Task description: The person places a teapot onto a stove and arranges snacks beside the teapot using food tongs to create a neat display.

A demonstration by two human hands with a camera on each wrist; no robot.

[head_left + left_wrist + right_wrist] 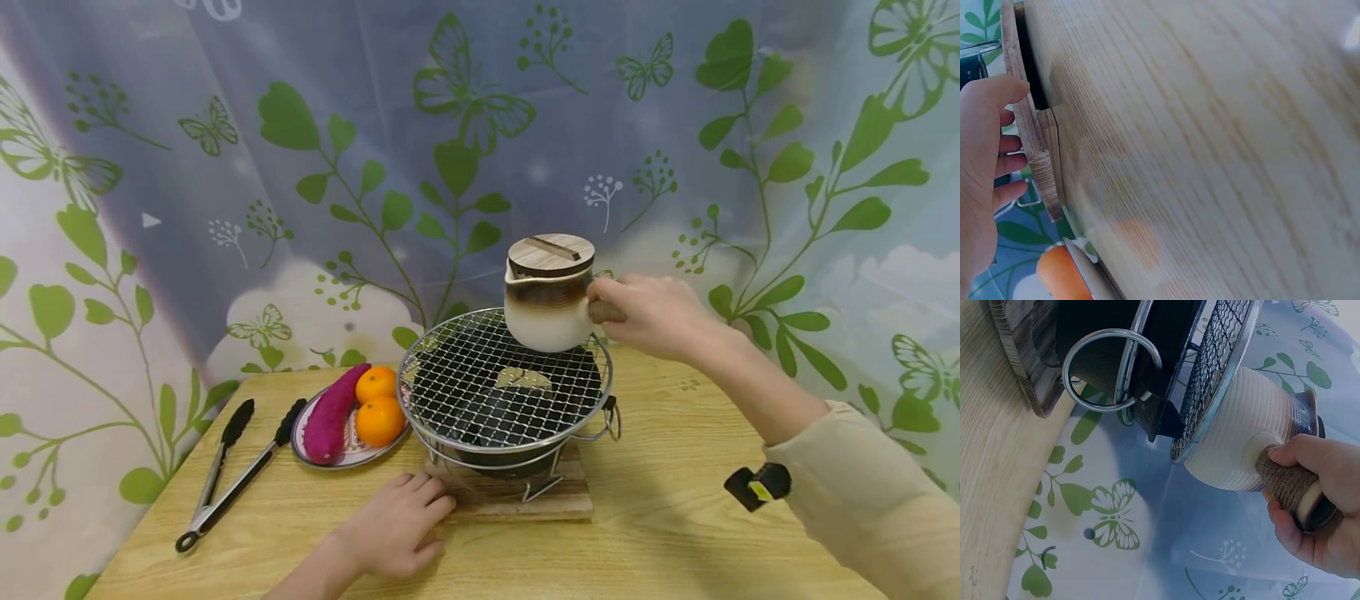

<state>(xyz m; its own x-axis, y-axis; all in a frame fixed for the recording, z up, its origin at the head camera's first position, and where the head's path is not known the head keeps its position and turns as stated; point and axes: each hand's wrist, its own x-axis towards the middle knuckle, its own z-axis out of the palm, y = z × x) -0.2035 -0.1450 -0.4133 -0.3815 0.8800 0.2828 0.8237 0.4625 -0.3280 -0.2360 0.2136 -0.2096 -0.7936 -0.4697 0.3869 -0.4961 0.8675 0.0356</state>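
Note:
My right hand (648, 312) grips the twine-wrapped side handle (1288, 481) of a ceramic teapot (551, 312). The pot is cream below and brown above, with a wooden lid (551, 252) on top. It is at the back right of a round wire grill net (465, 392), very close to the mesh; whether it touches cannot be told. Under the net stands a black stove (510, 462) in a metal frame, on a wooden board (558, 504). My left hand (393, 525) rests at the board's front left corner; the left wrist view shows its thumb against the board edge.
Left of the stove, an oval plate (311, 454) carries a purple sweet potato (333, 421) and two oranges (380, 421). Black-tipped tongs (240, 483) lie spread farther left. A metal ring (1110, 369) hangs at the stove's right side. A leaf-patterned curtain (360, 208) hangs behind the table.

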